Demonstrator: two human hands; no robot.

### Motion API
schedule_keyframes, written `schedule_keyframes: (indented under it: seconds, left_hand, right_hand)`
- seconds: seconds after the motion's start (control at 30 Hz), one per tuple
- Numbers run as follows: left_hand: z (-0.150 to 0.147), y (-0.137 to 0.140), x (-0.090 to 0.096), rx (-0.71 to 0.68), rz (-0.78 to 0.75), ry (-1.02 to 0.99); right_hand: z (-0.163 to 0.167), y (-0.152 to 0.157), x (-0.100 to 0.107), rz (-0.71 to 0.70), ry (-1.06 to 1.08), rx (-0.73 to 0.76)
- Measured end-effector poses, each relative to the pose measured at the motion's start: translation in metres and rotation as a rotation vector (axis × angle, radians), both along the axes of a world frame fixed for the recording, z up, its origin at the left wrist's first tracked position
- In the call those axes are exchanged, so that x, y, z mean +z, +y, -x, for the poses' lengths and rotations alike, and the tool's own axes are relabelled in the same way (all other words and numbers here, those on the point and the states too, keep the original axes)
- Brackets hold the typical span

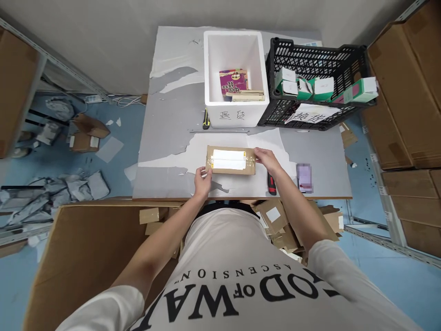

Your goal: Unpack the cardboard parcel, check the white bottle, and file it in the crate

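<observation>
A long, white-labelled brown cardboard box is sitting at the centre of the frame, its long axis running left to right over a grey-and-white worktop; whether it is touching the surface, I cannot tell. The left hand is pinching its lower left corner; the right hand is gripping its upper right corner, neither being nearer.

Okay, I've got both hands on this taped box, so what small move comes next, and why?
Probably bring your right hand down to the red-and-black tool, apparently a cutter, while your left hand steadies the cardboard box. The box looks closed, clear tape shows at its left end, and the tool lies near your right wrist.
</observation>
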State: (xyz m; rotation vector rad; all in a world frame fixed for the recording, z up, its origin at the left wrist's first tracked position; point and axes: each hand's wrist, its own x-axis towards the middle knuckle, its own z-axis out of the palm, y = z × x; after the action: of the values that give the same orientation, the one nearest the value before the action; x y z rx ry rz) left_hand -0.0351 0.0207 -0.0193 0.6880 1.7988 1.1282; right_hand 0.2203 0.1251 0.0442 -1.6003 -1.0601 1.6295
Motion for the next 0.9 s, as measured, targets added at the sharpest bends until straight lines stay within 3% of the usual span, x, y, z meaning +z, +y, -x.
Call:
schedule_keyframes:
  seconds: [0.17,0.27,0.47,0.63,0.73,0.9]
  left_hand:
    - [-0.003,-0.013,-0.008,0.027,0.056,0.042]
    - [0.001,-0.012,-0.008,-0.007,0.065,0.072]
    - [0.008,-0.011,-0.010,-0.091,0.081,0.196]
    - [0.009,-0.014,-0.013,-0.150,-0.002,0.339]
    - [0.008,-0.012,-0.004,-0.212,-0.068,0.462]
    - [0.008,0.000,0.017,-0.390,-0.204,0.665]
  right_hand:
    - [0.003,0.005,-0.020,0.004,-0.067,0.039]
    - [0.003,0.001,-0.029,-0.008,-0.001,0.044]
    - [-0.003,-0.015,-0.044,0.012,0.216,-0.170]
    - [-0.006,-0.032,-0.059,0.004,0.326,-0.286]
    - [-0.015,-0.043,-0.069,-0.052,0.160,-0.267]
    - [-0.054,-0.078,-0.092,-0.147,-0.595,-0.061]
